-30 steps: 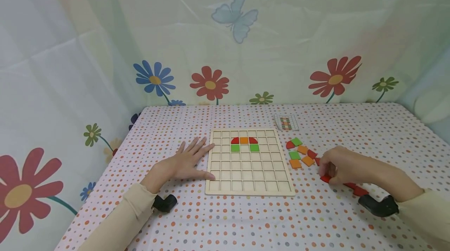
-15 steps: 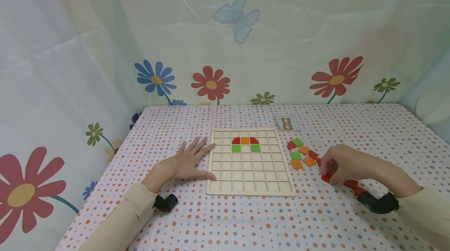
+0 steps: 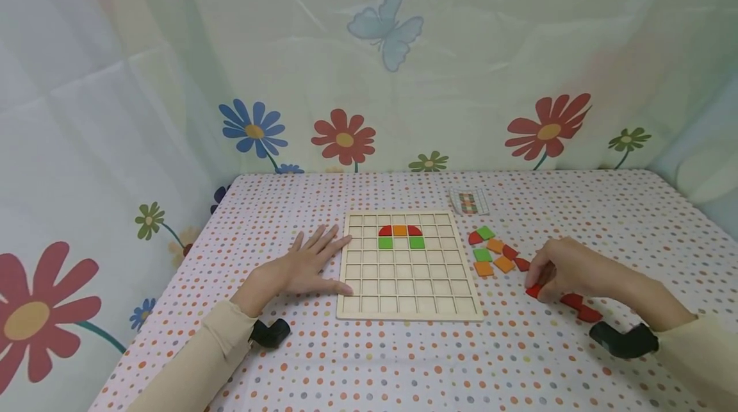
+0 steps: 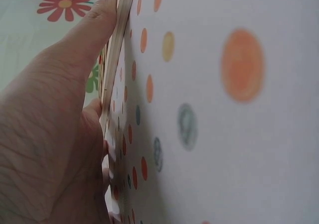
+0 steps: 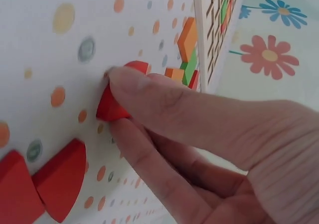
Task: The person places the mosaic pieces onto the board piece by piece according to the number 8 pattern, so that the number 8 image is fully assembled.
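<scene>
My left hand [image 3: 305, 268] lies with fingers spread at the left edge of the wooden grid board [image 3: 409, 313]; its thumb overlaps the rim. Set in the board's upper cells are two red quarter-circle tiles, an orange square tile [image 3: 400, 230] between them, and two green square tiles [image 3: 417, 243] below. On the right, my right hand [image 3: 567, 271] pinches a red quarter-circle tile [image 5: 112, 104] between thumb and fingers, close over the tablecloth. The thumb covers part of that tile in the right wrist view. Two more red tiles [image 5: 62, 181] lie near this hand.
Several loose green, orange [image 3: 483, 268] and red tiles lie between the board and my right hand. Behind them is a small card [image 3: 469, 202] with a coloured pattern. A dotted cloth [image 3: 392, 367] covers the table, and a flowered curtain [image 3: 461, 79] hangs behind.
My right hand has shifted very slightly, and more of the red tile beyond its fingertips shows. My left hand has stayed at the board's edge.
</scene>
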`<state>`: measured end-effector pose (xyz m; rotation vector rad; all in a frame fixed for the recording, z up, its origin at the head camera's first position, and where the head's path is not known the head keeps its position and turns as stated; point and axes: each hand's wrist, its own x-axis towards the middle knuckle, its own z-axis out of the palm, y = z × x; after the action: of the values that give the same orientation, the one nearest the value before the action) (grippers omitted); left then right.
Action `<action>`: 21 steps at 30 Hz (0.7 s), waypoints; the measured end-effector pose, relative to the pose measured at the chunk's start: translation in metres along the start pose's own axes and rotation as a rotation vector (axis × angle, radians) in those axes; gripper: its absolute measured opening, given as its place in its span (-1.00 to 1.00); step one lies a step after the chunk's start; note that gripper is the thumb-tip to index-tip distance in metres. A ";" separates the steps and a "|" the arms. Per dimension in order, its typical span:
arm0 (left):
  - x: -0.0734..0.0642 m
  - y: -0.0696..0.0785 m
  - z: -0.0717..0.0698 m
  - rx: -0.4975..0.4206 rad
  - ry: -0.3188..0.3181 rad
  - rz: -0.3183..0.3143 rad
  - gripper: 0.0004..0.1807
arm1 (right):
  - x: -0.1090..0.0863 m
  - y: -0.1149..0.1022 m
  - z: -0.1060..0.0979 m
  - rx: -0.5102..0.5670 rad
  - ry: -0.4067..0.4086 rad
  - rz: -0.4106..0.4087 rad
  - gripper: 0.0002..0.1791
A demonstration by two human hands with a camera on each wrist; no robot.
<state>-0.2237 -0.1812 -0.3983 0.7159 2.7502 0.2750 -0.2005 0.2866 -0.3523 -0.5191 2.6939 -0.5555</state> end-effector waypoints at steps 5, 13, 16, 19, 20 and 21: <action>0.001 -0.001 0.001 0.012 0.003 0.000 0.17 | -0.003 -0.006 0.005 -0.035 0.035 0.008 -0.78; 0.000 -0.001 0.000 -0.001 0.002 0.010 0.17 | -0.002 -0.010 0.004 -0.064 0.030 0.020 -0.77; 0.000 -0.001 0.001 -0.004 -0.001 0.014 0.17 | -0.003 -0.008 0.005 -0.052 0.030 0.023 -0.77; 0.000 -0.001 0.001 0.000 0.001 0.011 0.18 | -0.005 -0.006 0.006 -0.028 0.040 0.028 -0.77; 0.000 -0.001 0.001 0.002 0.000 0.007 0.18 | -0.005 -0.005 0.007 -0.020 0.045 0.031 -0.77; 0.000 -0.001 0.001 0.002 0.000 0.005 0.18 | -0.006 -0.005 0.007 -0.015 0.050 0.033 -0.77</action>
<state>-0.2238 -0.1822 -0.3993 0.7240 2.7494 0.2737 -0.1914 0.2826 -0.3551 -0.4695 2.7504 -0.5469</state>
